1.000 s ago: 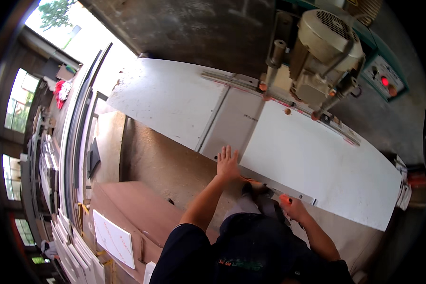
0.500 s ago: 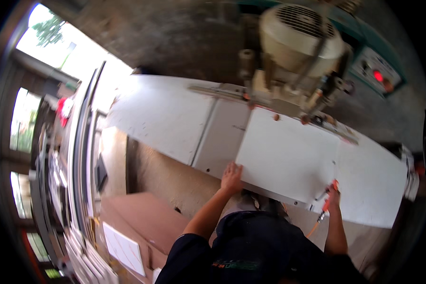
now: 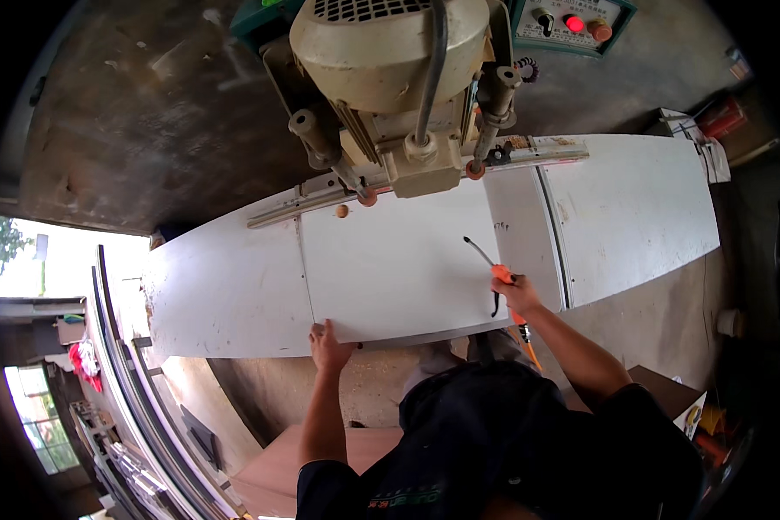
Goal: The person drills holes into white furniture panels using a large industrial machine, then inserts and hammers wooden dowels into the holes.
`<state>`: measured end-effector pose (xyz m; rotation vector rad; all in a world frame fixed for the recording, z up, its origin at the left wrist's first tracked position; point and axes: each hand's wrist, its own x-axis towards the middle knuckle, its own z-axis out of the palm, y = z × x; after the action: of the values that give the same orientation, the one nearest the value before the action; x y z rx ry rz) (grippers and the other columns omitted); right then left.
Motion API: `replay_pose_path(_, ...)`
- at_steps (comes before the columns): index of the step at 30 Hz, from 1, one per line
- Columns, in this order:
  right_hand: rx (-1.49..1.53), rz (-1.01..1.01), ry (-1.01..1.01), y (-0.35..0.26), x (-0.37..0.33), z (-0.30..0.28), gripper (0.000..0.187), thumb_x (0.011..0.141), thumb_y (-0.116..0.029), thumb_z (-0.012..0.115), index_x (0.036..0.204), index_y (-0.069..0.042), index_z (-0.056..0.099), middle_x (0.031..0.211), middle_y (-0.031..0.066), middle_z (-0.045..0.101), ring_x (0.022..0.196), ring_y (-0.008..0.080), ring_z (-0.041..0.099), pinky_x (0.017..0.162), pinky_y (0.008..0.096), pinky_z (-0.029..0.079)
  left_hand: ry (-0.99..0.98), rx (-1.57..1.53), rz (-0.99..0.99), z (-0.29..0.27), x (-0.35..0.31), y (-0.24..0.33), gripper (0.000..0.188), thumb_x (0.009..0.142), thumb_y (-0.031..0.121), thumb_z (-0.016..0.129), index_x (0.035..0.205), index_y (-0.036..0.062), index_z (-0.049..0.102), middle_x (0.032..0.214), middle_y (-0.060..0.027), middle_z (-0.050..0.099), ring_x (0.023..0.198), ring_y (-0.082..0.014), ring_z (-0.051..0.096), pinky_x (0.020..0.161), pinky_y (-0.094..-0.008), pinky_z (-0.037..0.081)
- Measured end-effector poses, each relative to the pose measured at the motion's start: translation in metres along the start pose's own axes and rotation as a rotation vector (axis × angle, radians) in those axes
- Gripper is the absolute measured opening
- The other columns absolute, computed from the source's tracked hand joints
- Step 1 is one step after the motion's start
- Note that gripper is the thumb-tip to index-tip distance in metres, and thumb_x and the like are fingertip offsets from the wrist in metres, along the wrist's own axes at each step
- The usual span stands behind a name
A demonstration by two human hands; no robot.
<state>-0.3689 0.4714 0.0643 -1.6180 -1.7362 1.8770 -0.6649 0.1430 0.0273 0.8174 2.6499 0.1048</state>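
Half-open, the left hand seemingly steadies the white panel while the right hand grips an orange air gun over it!

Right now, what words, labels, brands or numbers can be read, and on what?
I won't copy wording, but lettering shows here:
Control panel: small dark print, mostly too blurred to read.
Dark garment: green and red lettering, small.
Grey strip: a short dark mark, too small to read.

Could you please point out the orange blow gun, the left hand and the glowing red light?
Orange blow gun (image 3: 501, 274), head view: on its orange body.
Left hand (image 3: 328, 349), head view: back of the hand.
Glowing red light (image 3: 574, 24), head view: on its lit face.
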Motion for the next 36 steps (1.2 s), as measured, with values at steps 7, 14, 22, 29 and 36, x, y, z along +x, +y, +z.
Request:
replay_pose_path(7, -0.081, -0.015, 0.042, 0.009, 0.015, 0.030, 0.035, 0.085, -0.037, 0.067, 0.086, -0.003, 0.068, 0.067, -0.0012, 0.057, 0.054, 0.0094, 0.046, 0.048, 0.0278, 0.041, 0.017, -0.029, -0.021, -0.003, 0.008, -0.026, 0.086, 0.058, 0.028, 0.087, 0.131, 0.0005, 0.049, 0.135, -0.0256, 0.038, 0.121, -0.0430, 0.040, 0.099, -0.0456, 0.040)
replay_pose_path(14, -0.027, 0.008, 0.074, 0.008, 0.012, 0.035, 0.031, 0.085, -0.032, 0.067, 0.084, -0.001, 0.068, 0.072, 0.0026, 0.063, 0.060, 0.0118, 0.052, 0.058, 0.0286, 0.043, 0.058, -0.065, 0.018, 0.002, 0.006, -0.029, 0.081, 0.059, 0.024, 0.085, 0.128, -0.0002, 0.051, 0.134, -0.0275, 0.039, 0.121, -0.0451, 0.040, 0.101, -0.0465, 0.037)
replay_pose_path(22, 0.051, 0.002, 0.078, 0.000, 0.006, 0.038, 0.030, 0.084, -0.034, 0.068, 0.078, -0.005, 0.067, 0.060, -0.0035, 0.048, 0.048, 0.0075, 0.039, 0.043, 0.0261, 0.034, 0.098, -0.053, 0.004, 0.005, -0.001, -0.023, 0.084, 0.060, 0.027, 0.085, 0.130, -0.0015, 0.049, 0.141, -0.0284, 0.033, 0.128, -0.0457, 0.034, 0.104, -0.0462, 0.037)
replay_pose_path(29, -0.073, 0.052, 0.014, 0.002, 0.010, 0.033, 0.030, 0.086, -0.037, 0.062, 0.087, -0.007, 0.067, 0.080, -0.0007, 0.065, 0.065, 0.0093, 0.054, 0.053, 0.0279, 0.046, 0.047, -0.091, -0.023, -0.007, -0.002, -0.022, 0.082, 0.061, 0.028, 0.084, 0.129, -0.0005, 0.049, 0.143, -0.0302, 0.029, 0.130, -0.0456, 0.034, 0.103, -0.0462, 0.038)
replay_pose_path(36, 0.041, 0.003, 0.082, 0.006, 0.007, 0.041, 0.028, 0.085, -0.036, 0.065, 0.080, -0.008, 0.066, 0.073, -0.0031, 0.061, 0.054, 0.0085, 0.044, 0.046, 0.0271, 0.040, 0.024, -0.050, 0.022, -0.010, -0.002, -0.023, 0.087, 0.063, 0.034, 0.082, 0.134, 0.0026, 0.046, 0.147, -0.0290, 0.023, 0.132, -0.0462, 0.030, 0.105, -0.0486, 0.034)
